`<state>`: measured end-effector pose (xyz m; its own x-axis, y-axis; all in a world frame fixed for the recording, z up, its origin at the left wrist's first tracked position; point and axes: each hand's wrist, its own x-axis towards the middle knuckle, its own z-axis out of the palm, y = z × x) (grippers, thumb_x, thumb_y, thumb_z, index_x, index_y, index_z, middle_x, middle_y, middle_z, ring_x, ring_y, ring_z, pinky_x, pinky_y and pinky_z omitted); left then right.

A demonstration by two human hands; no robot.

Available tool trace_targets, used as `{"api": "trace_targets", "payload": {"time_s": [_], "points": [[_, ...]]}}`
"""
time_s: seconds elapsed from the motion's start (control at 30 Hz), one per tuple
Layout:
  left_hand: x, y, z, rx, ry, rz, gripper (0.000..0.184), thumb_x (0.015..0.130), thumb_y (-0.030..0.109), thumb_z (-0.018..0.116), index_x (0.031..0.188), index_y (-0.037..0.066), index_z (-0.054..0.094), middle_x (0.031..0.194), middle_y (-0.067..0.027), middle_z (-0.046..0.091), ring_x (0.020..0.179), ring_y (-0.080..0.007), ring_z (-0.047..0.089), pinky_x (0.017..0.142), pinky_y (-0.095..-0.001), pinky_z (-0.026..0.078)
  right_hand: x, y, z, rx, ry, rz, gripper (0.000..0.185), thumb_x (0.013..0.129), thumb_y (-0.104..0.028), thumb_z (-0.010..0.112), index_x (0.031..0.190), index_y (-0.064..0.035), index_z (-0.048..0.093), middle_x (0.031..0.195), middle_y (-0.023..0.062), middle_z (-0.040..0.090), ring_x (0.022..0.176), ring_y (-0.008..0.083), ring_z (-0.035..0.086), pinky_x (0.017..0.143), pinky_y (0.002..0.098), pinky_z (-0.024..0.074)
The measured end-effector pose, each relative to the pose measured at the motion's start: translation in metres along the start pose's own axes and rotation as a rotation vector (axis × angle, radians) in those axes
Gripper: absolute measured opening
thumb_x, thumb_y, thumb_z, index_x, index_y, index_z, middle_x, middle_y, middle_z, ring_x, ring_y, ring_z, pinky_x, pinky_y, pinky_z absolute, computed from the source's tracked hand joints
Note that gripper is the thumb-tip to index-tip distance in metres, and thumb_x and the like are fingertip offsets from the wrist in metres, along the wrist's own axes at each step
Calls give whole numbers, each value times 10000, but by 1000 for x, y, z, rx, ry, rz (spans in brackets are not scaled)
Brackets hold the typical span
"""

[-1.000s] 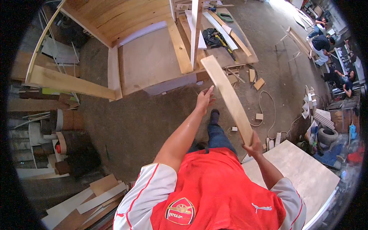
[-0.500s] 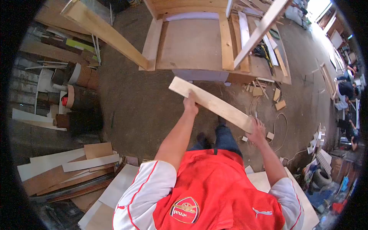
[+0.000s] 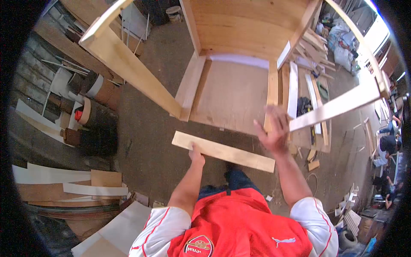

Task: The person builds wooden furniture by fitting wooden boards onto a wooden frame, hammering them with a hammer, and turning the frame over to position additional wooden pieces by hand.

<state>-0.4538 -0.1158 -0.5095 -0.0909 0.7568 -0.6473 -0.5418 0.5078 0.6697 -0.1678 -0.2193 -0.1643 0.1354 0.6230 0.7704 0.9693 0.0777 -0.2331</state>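
A flat, pale wooden board (image 3: 227,153) lies across the space in front of my body, its right end slightly lower. My left hand (image 3: 197,154) grips it near the left end, thumb on its face. Above the board's right end my right hand (image 3: 275,130) is raised with fingers spread, holding nothing. Behind it stands a wooden frame (image 3: 137,79) with a brown panel base (image 3: 231,94) and a plank back (image 3: 248,28). My right hand covers part of a yellowish slat (image 3: 272,81) of that frame.
Wood strips and a black bag (image 3: 304,105) lie right of the frame. Scrap boards (image 3: 96,188) are stacked at lower left, below dark rolls (image 3: 100,92). A pale sheet (image 3: 124,222) is near my left elbow. People (image 3: 387,147) are at the far right.
My right hand has let go of the board and moved up, fingers spread. My left hand, having taken hold of the board, has moved it lower and left. The view has turned, bringing the frame nearer.
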Motion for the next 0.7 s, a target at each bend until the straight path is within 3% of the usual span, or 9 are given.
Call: {"api": "trace_targets", "payload": {"time_s": [0.13, 0.2, 0.3, 0.43, 0.5, 0.63, 0.7], "points": [[-9, 20, 28, -60, 1, 11, 536, 1011, 333, 550, 1432, 38, 399, 1343, -115, 542, 1183, -273, 565, 993, -450, 482, 131, -30, 8, 111, 283, -120, 473, 799, -239, 791, 1185, -23, 624, 1138, 163, 640, 1053, 361, 596, 950, 459, 463], [3, 11, 24, -53, -8, 72, 532, 1009, 326, 556, 1429, 37, 402, 1333, -115, 546, 1174, -272, 567, 972, -456, 496, 168, -77, 25, 259, 201, -129, 512, 793, -210, 806, 1212, 12, 614, 1176, 171, 639, 1106, 331, 600, 946, 409, 481], [7, 26, 32, -102, 11, 3, 502, 1010, 303, 557, 1414, 41, 414, 1324, -110, 548, 1165, -264, 568, 998, -436, 476, 221, -148, 64, 427, 193, -285, 553, 801, -272, 803, 1262, -46, 599, 1191, 153, 639, 1080, 322, 613, 923, 399, 495], [25, 37, 22, -98, -12, 6, 493, 1016, 308, 542, 1419, 55, 410, 1297, -108, 559, 1130, -261, 583, 972, -436, 489, 296, -197, 112, 295, 355, -481, 573, 759, -267, 796, 1264, -119, 570, 1098, 121, 606, 1009, 324, 591, 851, 430, 502], [14, 60, 30, -102, 1, -69, 508, 1014, 338, 540, 1407, 41, 416, 1270, -109, 575, 1102, -258, 597, 945, -418, 501, 323, -213, 115, 159, 488, -590, 523, 824, -274, 755, 1287, -109, 574, 1065, 83, 648, 954, 221, 571, 841, 359, 460], [35, 58, 8, -19, 13, -26, 568, 1002, 393, 550, 1404, 15, 417, 1270, -121, 574, 1110, -253, 594, 943, -402, 497, 348, -240, 132, 71, 556, -736, 317, 825, -147, 729, 1127, -85, 654, 892, 61, 705, 751, 163, 624, 649, 296, 504], [44, 57, -1, 0, -37, -26, 607, 994, 420, 559, 1413, 7, 410, 1286, -130, 569, 1127, -252, 587, 955, -397, 489, 358, -240, 145, 206, 596, -843, 240, 806, -81, 714, 1043, -75, 683, 857, 80, 716, 743, 181, 665, 615, 306, 531]]}}
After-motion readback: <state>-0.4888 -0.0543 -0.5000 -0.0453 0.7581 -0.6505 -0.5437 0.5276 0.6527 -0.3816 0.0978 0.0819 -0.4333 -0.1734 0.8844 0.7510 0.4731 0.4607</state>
